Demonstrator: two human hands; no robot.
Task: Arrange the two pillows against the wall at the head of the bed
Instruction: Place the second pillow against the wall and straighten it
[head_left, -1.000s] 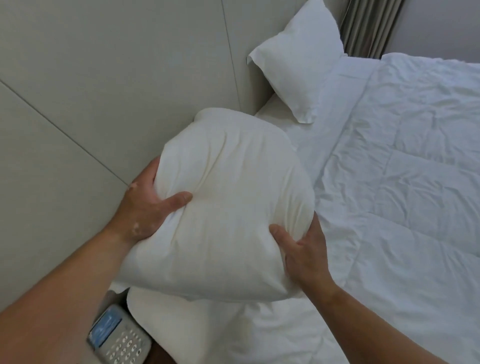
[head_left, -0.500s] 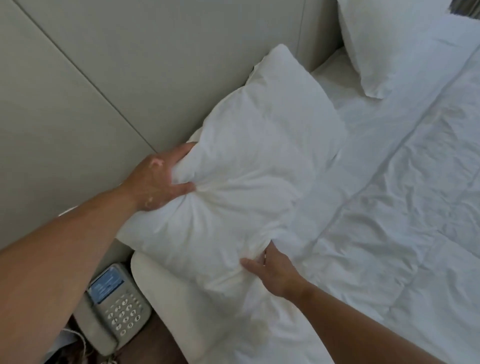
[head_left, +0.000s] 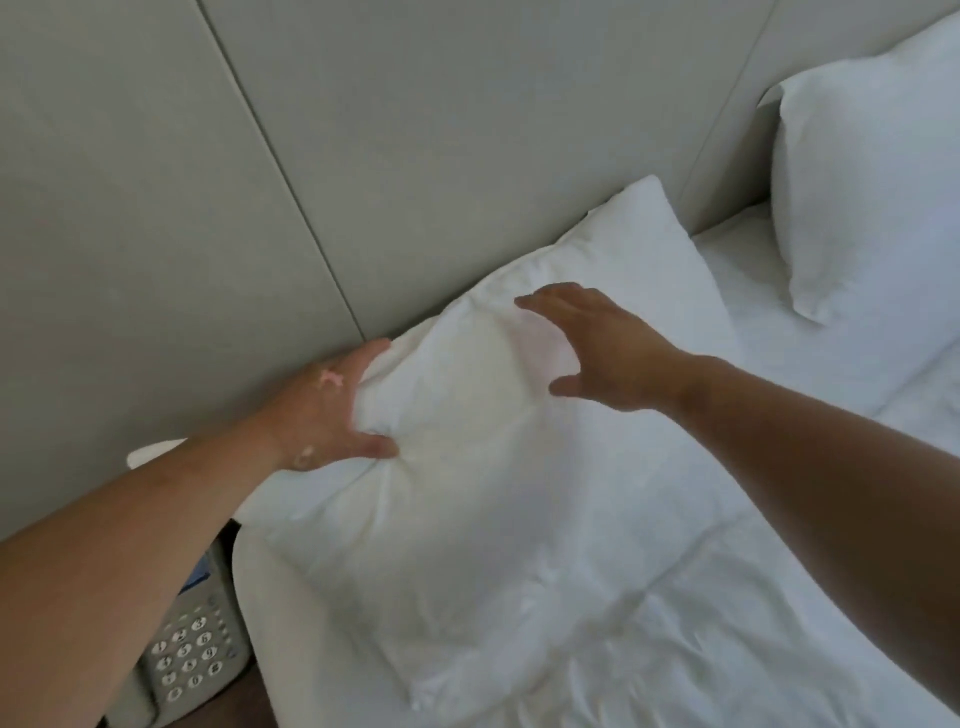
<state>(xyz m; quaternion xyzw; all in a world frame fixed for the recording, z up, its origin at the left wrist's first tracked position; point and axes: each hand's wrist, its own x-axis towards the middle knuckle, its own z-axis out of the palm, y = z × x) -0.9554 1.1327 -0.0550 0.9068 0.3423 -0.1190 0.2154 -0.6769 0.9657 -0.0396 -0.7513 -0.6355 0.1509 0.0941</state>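
Note:
A white pillow (head_left: 498, 467) lies at the near end of the bed's head, its far edge against the grey panelled wall (head_left: 363, 156). My left hand (head_left: 327, 410) pinches its left edge beside the wall, thumb pressed into the fabric. Just over the pillow's upper part hovers my right hand (head_left: 597, 353), fingers spread and holding nothing. A second white pillow (head_left: 862, 202) leans upright against the wall at the far right.
The white duvet (head_left: 779, 597) covers the bed on the right. A desk telephone (head_left: 187, 660) with a keypad sits on a dark surface at the lower left, close to the mattress corner (head_left: 280, 623).
The pillow has gone from held in the air to lying against the wall. My right hand has let go of its lower edge and moved up over it.

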